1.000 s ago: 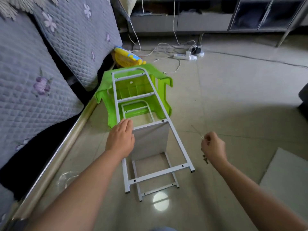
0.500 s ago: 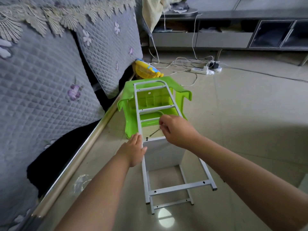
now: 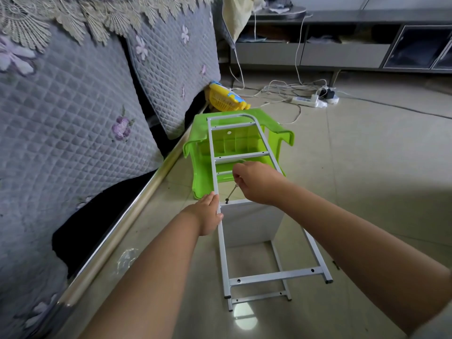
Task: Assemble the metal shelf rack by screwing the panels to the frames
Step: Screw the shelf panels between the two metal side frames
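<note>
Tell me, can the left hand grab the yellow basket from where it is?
Probably not. The left hand rests on the frame, and the basket lies far beyond the green stool, which stands in between.

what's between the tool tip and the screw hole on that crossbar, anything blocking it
Nothing visible. The right hand holds the thin tool with its tip already at the screw on the crossbar; the left hand sits beside the rail.

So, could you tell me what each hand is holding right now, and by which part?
Right hand pinches the thin tool by its upper end. Left hand rests against the frame side rail.
</note>
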Demonstrator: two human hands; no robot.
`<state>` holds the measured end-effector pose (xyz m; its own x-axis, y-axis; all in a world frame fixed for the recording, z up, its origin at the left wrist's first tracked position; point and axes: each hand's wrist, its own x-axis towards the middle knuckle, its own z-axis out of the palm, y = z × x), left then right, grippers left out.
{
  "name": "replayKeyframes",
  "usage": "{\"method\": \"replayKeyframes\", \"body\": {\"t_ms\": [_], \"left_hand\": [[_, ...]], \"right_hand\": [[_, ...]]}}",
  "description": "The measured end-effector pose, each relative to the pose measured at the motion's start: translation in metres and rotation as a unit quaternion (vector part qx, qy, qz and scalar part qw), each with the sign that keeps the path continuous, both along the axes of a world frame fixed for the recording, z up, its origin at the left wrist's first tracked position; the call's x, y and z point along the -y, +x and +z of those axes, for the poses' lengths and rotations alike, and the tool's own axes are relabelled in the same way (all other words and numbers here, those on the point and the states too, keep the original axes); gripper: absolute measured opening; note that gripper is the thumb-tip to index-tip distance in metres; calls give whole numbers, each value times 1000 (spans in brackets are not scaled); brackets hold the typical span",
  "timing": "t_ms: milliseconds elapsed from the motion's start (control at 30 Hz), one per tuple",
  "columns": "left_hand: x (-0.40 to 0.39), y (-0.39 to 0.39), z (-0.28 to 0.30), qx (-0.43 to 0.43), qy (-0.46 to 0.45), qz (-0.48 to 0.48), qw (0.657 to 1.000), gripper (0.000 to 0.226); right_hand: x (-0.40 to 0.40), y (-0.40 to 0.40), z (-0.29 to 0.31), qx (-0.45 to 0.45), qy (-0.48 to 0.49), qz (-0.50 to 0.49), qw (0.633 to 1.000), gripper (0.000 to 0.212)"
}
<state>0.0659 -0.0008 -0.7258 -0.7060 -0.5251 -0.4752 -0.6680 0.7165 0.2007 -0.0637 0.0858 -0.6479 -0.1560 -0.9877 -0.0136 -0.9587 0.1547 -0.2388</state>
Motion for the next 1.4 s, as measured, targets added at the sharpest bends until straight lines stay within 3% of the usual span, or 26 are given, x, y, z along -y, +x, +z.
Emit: {"method": "replayKeyframes", "body": {"t_ms": [433, 633, 867, 967, 1100, 1233, 1400], "left_hand": [[-7, 10, -15, -28, -108, -41, 993, 59], [-8, 13, -14, -18, -103, -39, 994, 58], [-7, 14, -14, -1, -121, -52, 991, 59], [-7, 15, -16, -7, -127, -53, 990, 59], [-8, 16, -16, -13, -149, -60, 987, 59], [-9, 16, -17, -8, -164, -66, 984, 59], [-8, 15, -16, -10, -162, -70, 984, 60]], "right_hand": [[6, 4, 8, -33, 60, 20, 997, 18], [20, 12, 24, -74, 126, 44, 988, 22], [29, 17, 38, -43, 208, 42, 976, 3], [29, 17, 40, -27, 234, 30, 971, 24], [27, 11, 44, -67, 198, 50, 977, 19], [24, 11, 45, -148, 162, 56, 974, 32], [28, 16, 40, -198, 142, 54, 968, 32]]}}
